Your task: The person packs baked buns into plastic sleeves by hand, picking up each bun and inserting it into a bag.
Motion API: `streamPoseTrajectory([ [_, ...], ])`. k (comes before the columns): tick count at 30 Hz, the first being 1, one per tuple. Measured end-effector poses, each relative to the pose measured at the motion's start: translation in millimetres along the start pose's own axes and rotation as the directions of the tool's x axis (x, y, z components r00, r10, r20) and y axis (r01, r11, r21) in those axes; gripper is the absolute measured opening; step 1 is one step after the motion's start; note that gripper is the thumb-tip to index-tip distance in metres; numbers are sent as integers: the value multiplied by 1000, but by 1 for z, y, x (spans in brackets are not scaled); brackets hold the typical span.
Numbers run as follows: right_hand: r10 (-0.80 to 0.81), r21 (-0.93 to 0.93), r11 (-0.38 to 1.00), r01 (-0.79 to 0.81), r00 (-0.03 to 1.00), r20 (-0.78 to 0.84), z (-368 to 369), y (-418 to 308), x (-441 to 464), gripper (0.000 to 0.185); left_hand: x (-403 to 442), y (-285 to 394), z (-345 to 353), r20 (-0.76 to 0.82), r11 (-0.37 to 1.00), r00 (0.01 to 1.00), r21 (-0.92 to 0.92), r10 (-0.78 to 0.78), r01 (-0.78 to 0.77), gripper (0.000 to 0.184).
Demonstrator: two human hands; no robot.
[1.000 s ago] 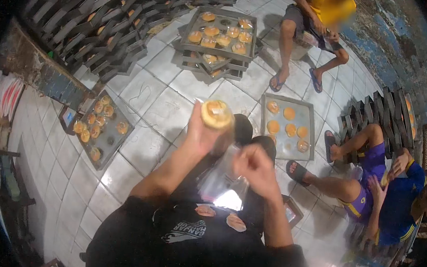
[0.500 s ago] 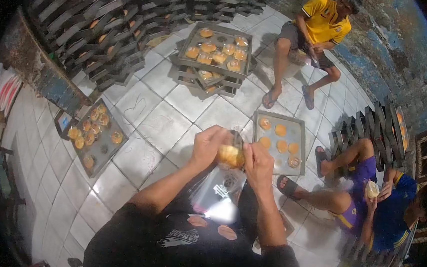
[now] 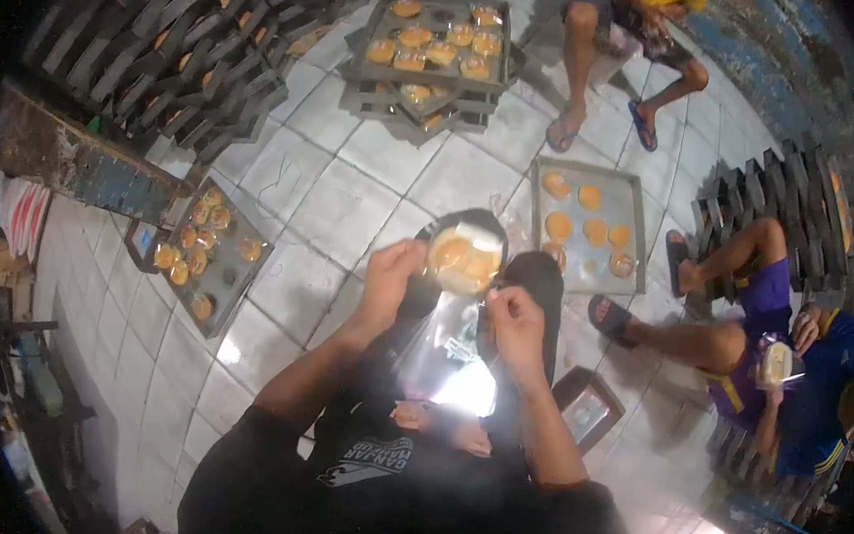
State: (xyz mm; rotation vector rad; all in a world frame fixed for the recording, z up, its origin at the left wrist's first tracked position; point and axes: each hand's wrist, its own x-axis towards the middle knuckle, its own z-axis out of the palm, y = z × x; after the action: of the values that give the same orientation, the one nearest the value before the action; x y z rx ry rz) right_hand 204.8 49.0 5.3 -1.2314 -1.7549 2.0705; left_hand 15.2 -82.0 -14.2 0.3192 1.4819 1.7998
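Note:
A golden bun in a clear plastic bag (image 3: 464,262) is held up over my lap. My left hand (image 3: 386,282) is closed on the bag's left edge. At its lower right corner, my right hand (image 3: 517,326) has thumb and fingers pinched together on the plastic. Below the bun, a stack of clear printed plastic bags (image 3: 439,343) lies on my lap, shining with glare.
Trays of buns stand on the tiled floor: a left tray (image 3: 231,277), a right tray (image 3: 595,175) and a stacked tray (image 3: 432,77) ahead. Tall tray stacks (image 3: 151,75) rise at far left. A co-worker (image 3: 821,353) at right holds a bagged bun; another person (image 3: 656,34) sits ahead.
The bagged bun has turned so its broad side faces me, and both hands have spread slightly apart. My view has tilted downward, and the co-worker's bun now shows inside a bag.

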Motion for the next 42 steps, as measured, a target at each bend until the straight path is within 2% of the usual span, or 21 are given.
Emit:
streamPoseTrajectory([
  [4, -166, 432, 877, 212, 976, -142, 4, -29, -21, 54, 14, 14, 30, 160, 991, 978, -27, 132, -130, 18],
  [6, -127, 285, 950, 130, 991, -30, -14, -36, -20, 54, 16, 11, 45, 291, 985, 945, 41, 149, -168, 13],
  [10, -581, -513, 784, 349, 703, -410, -93, -8, 20, 56, -4, 36, 67, 199, 940, 956, 222, 217, -259, 39],
  [12, -644, -643, 712, 281, 626, -440, -150, 57, 46, 57, -21, 37, 59, 412, 608, 867, 623, 281, -493, 48],
  [15, -715, -895, 424, -137, 556, -424, -165, 76, 32, 60, -43, 23, 45, 609, 203, 737, 714, 292, -670, 54],
  [17, -487, -730, 677, 96, 802, -346, -139, 77, -4, 62, -53, 10, 30, 685, -25, 679, 709, 264, -705, 51],
  [20, -663, -618, 565, 547, 747, 54, -83, 11, -56, 68, -50, -7, 18, 803, -100, 496, 553, 331, -827, 38],
  [22, -718, -626, 497, 601, 690, 92, -71, -20, -75, 54, -64, 9, 30, 813, -11, 488, 518, 317, -856, 36],
  [24, -675, -609, 433, 665, 687, 270, -67, -22, -82, 30, -73, -1, 24, 639, 364, 732, 640, 236, -676, 54],
  [26, -721, -581, 449, 679, 659, 212, -73, -45, -90, 18, -75, 27, 50, 311, 947, 949, 282, 58, -150, 45],
  [28, -754, -282, 509, 813, 579, 309, -102, -49, -75, 18, -50, 44, 20, 698, 649, 665, 639, -264, -413, 34],
  [29, -481, -229, 781, 581, 794, 372, -127, -54, -61, 17, -45, 54, 26, 611, 509, 735, 751, -294, -421, 21],
  [30, -305, 95, 952, 290, 900, 311, -148, -24, -34, 24, -37, 49, 22, 601, 519, 734, 758, -318, -396, 21],
  [32, -67, 488, 869, 81, 997, -47, -192, 63, 48, 34, -12, 39, 17, 231, 943, 960, 324, -159, 78, 15],
  [33, -11, -353, 931, -92, 960, -280, -206, 140, 85, 34, 1, 43, 37, 216, 941, 962, 325, -167, 91, 15],
  [34, -166, -874, 309, -374, 884, -437, -226, 194, 116, 34, 16, 54, 70, 50, 973, 995, 216, -90, 78, 18],
  [35, -151, -881, 308, -359, 896, -418, -250, 204, 138, 34, 29, 57, 86, -129, 992, 991, 115, -30, 45, 21],
  [37, 365, -733, 676, -79, 899, 240, -284, 231, 178, 29, 45, 36, 73, -90, 970, 995, 235, -39, 59, 23],
  [39, 184, -655, 756, -22, 966, 180, -304, 261, 232, 24, 54, 2, 53, 26, 713, 979, 682, 201, -164, 28],
  [41, -13, -521, 853, 18, 1000, 14, -329, 310, 295, 23, 52, 9, 62, -26, 854, 997, 519, 68, -45, 28],
  [42, -228, -794, 604, 65, 969, -94, -332, 321, 324, 20, 52, 14, 68, -54, 946, 998, 319, -38, 53, 28],
])
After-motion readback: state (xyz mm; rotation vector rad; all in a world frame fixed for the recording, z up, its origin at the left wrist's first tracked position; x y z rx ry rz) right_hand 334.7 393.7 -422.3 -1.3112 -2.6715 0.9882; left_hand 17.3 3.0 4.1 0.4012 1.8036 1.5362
